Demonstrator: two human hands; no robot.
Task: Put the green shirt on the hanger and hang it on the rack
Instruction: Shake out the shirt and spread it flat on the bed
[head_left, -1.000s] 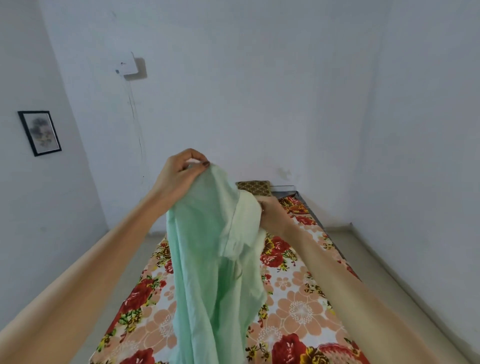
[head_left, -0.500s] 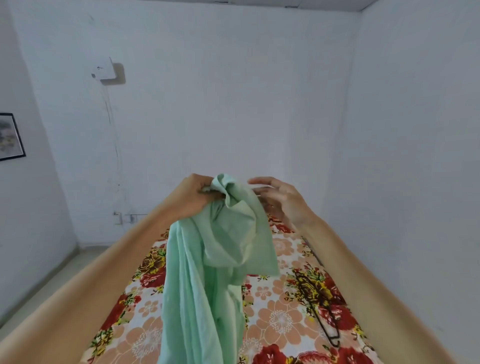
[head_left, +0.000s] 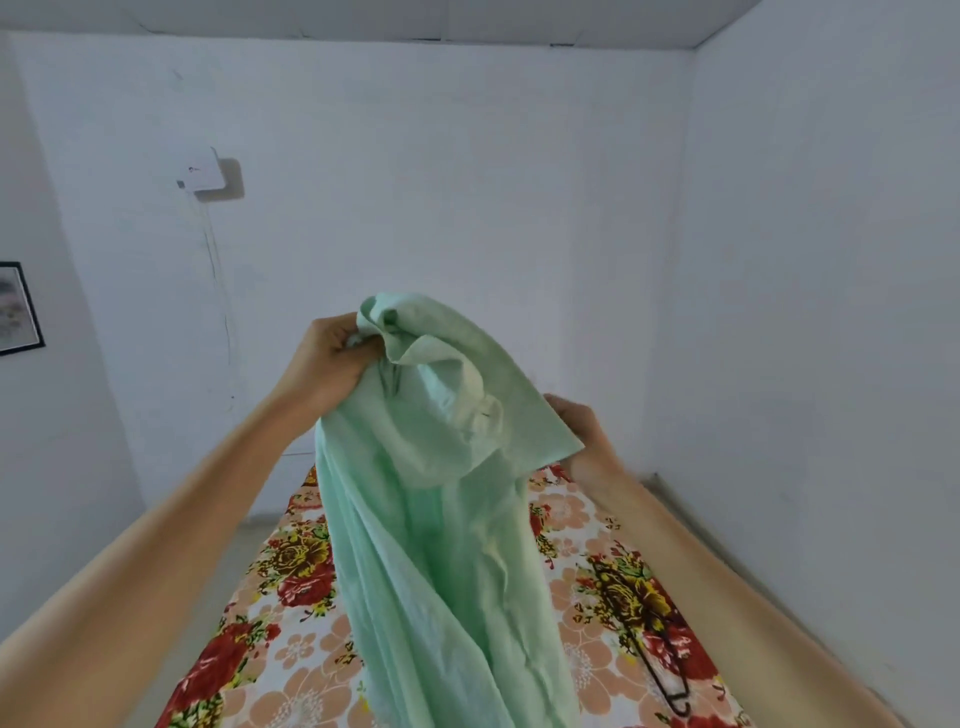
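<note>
I hold the pale green shirt (head_left: 436, 519) up in the air over the bed. My left hand (head_left: 327, 358) grips its bunched top near the collar. Lower and to the right, my right hand (head_left: 582, 426) holds an edge of the fabric; its fingers are mostly hidden behind the cloth. The shirt hangs down in long folds between my arms. A thin dark hanger (head_left: 654, 654) lies flat on the bedsheet at the lower right, apart from both hands. No rack is in view.
The bed with a floral sheet (head_left: 291, 613) runs away from me toward the white back wall. A framed picture (head_left: 15, 309) hangs on the left wall, a white box (head_left: 205, 174) high on the back wall. Bare floor lies on both sides.
My view tilted up. The left hand raised the shirt's top. The right hand moved lower and to the right and took hold of the fabric's edge, spreading the shirt.
</note>
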